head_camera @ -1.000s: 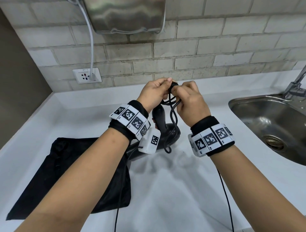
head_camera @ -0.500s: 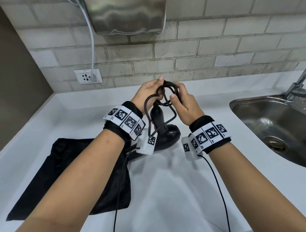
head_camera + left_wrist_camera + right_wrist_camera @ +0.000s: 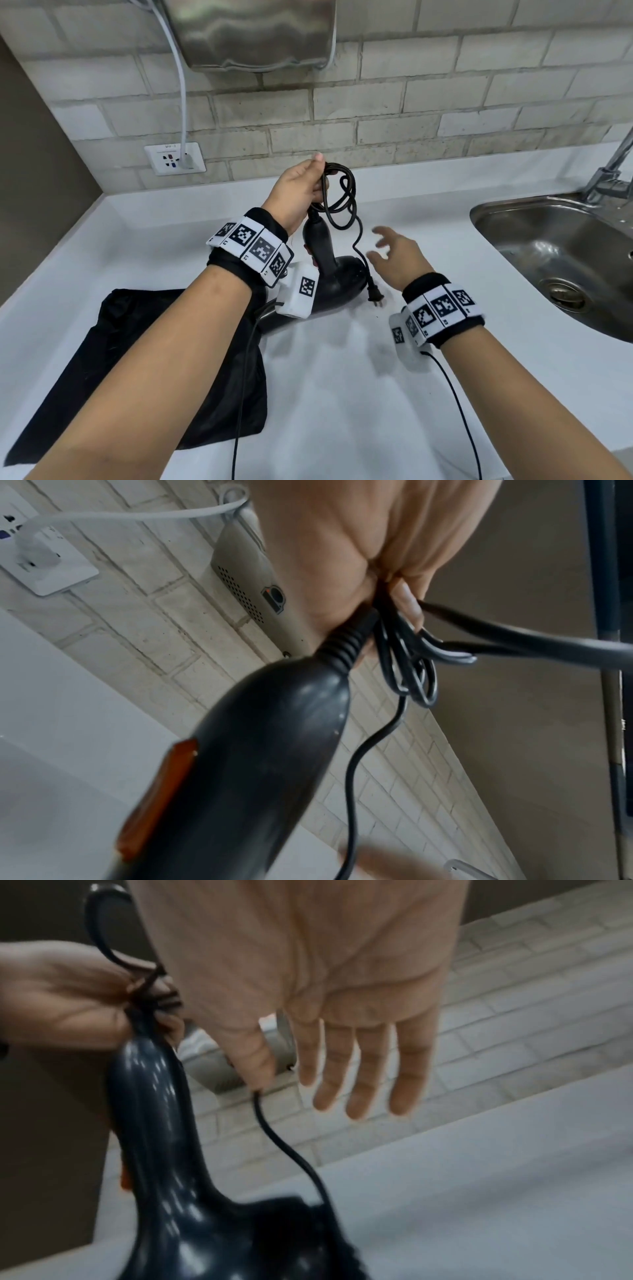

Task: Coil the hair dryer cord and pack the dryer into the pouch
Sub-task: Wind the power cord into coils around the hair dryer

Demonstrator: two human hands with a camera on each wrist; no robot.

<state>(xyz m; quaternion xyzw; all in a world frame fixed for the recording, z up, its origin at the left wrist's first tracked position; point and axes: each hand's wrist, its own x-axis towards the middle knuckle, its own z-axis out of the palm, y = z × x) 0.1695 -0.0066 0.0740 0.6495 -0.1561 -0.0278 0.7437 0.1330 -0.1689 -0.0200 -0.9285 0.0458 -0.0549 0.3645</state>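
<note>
The black hair dryer [image 3: 334, 277] rests with its body on the white counter and its handle [image 3: 260, 750] pointing up. My left hand [image 3: 301, 192] grips the coiled black cord [image 3: 339, 195] at the top of the handle, the loops bunched between fingers and thumb [image 3: 407, 601]. The cord's free end hangs down beside the dryer, ending in the plug [image 3: 375, 294] just above the counter. My right hand [image 3: 394, 253] hovers to the right of the dryer with fingers [image 3: 363, 1069] spread, holding nothing. A black pouch [image 3: 144, 370] lies flat on the counter at the left, partly under my left forearm.
A steel sink [image 3: 561, 253] with a tap [image 3: 613, 171] is set into the counter at the right. A wall socket [image 3: 174, 159] with a white plug and cable sits on the brick wall, below a steel hand dryer [image 3: 253, 32]. Thin black wires run from both wristbands.
My right hand has let go of the cord and dropped down to the right, fingers spread. The left hand alone now holds the coil, and the plug end hangs loose.
</note>
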